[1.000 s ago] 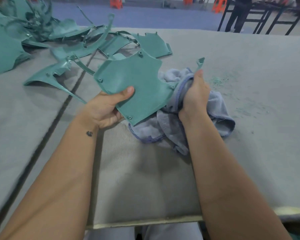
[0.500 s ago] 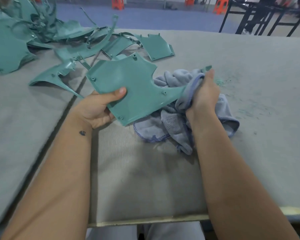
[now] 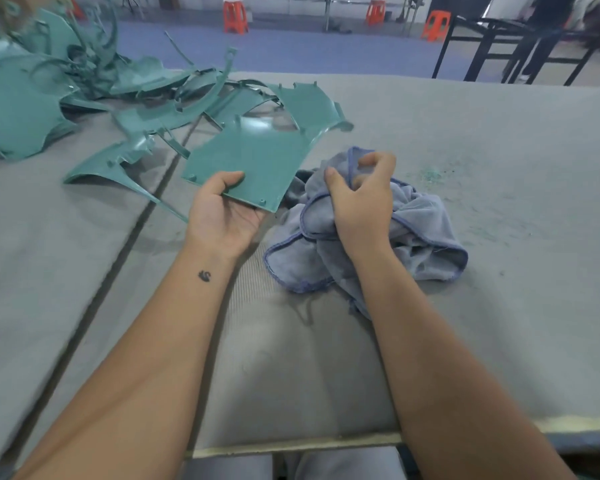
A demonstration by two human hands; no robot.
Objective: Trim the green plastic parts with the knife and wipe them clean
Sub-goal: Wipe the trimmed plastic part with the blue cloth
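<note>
My left hand (image 3: 224,209) holds a flat green plastic panel (image 3: 253,157) by its near edge, thumb on top, palm turned up beneath it. The panel reaches away toward the pile of green parts (image 3: 84,95) at the far left. My right hand (image 3: 359,199) grips a crumpled blue-grey cloth (image 3: 416,233) that lies on the grey table (image 3: 499,306) just right of the panel. The cloth no longer touches the panel. No knife is visible.
Green shavings (image 3: 430,174) are scattered on the table beyond the cloth. A dark seam (image 3: 118,258) runs diagonally across the table on the left. Orange stools (image 3: 235,16) and a black frame table (image 3: 506,53) stand on the floor behind.
My right hand has let the panel's arm slip out of the cloth and dropped toward the table. My left hand has swung the panel away to the left, toward the pile.
</note>
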